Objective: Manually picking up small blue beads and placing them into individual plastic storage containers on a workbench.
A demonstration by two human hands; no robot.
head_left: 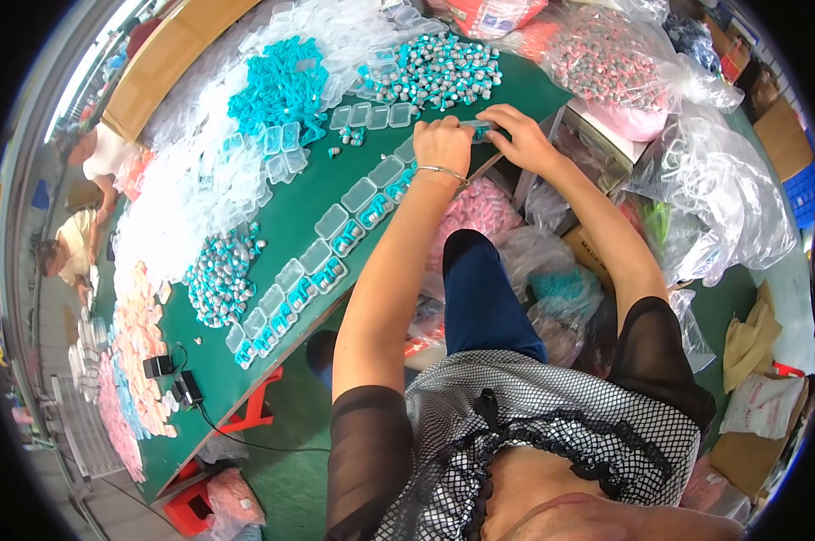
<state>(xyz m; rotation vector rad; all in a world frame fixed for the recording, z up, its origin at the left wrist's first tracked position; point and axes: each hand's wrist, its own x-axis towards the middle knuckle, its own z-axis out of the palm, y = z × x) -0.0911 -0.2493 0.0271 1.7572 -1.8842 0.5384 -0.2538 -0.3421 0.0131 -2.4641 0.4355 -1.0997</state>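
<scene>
My right hand point(523, 140) is bent over a small clear plastic box point(479, 132) at the table's near edge, thumb and fingers closed on its right end. Something teal shows inside the box. Curled at the box's left end is my left hand point(443, 149), with a bracelet at the wrist; its fingertips are hidden. Below my left hand, a slanting row of open clear boxes point(358, 194) runs along the edge. Their near halves hold teal-and-grey pieces point(376, 210), while the lids lie folded back.
On the green table point(245, 212) lie a teal heap point(281, 86), grey-and-teal pieces point(439, 70), another such pile point(220, 279) and many clear boxes point(182, 171). Black adapters point(186, 389) trail a cord. Bags point(606, 59) crowd the right. Other people point(73, 243) sit far left.
</scene>
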